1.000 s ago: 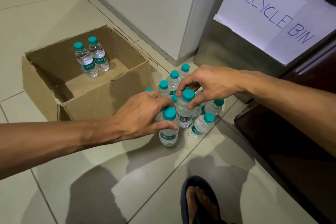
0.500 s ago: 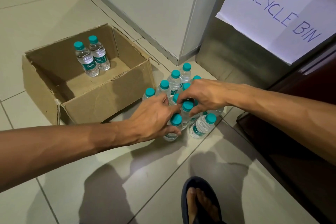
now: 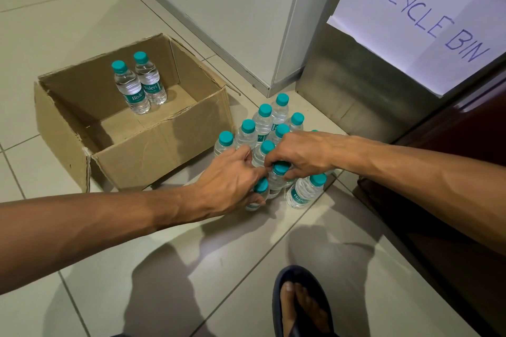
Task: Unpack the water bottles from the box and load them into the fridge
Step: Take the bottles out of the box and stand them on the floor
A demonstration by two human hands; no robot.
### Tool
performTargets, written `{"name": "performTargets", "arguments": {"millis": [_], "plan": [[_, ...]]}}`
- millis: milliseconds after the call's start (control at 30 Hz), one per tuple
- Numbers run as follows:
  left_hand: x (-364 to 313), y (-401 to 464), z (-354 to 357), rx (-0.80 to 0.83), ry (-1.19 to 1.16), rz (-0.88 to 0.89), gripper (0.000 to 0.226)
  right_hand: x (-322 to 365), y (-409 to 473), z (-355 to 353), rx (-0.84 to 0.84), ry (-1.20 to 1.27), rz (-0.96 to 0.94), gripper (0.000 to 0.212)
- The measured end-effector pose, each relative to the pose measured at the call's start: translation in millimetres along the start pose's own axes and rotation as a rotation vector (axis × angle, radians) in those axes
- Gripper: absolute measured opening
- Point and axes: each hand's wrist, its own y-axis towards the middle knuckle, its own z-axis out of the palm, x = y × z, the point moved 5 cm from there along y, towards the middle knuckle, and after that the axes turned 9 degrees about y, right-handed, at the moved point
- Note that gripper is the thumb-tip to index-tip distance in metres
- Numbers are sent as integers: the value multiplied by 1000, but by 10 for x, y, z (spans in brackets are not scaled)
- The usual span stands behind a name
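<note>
Two small water bottles (image 3: 141, 85) stood upright in the far corner of the open cardboard box (image 3: 153, 150) on your tiled floor (image 3: 82, 268), below a "RECYCLE BIN" sign (image 3: 421, 19). Beside the box, your left hand (image 3: 230, 180) closed around one teal-capped bottle (image 3: 258, 194) of the cluster while your right hand (image 3: 298, 156) clamped its neighbour (image 3: 278, 178).
</note>
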Motion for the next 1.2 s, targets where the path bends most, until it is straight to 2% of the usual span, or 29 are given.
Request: {"name": "performTargets", "arguments": {"millis": [600, 833, 1200], "plan": [[9, 41, 131, 20, -33, -6, 54, -81, 83, 115, 72, 10, 28, 35], [36, 50, 109, -26, 25, 80, 49, -65, 97, 74, 104, 9, 12, 36], [91, 57, 116, 8, -1, 91, 56, -131, 100, -76, 111, 14, 43, 47]]}}
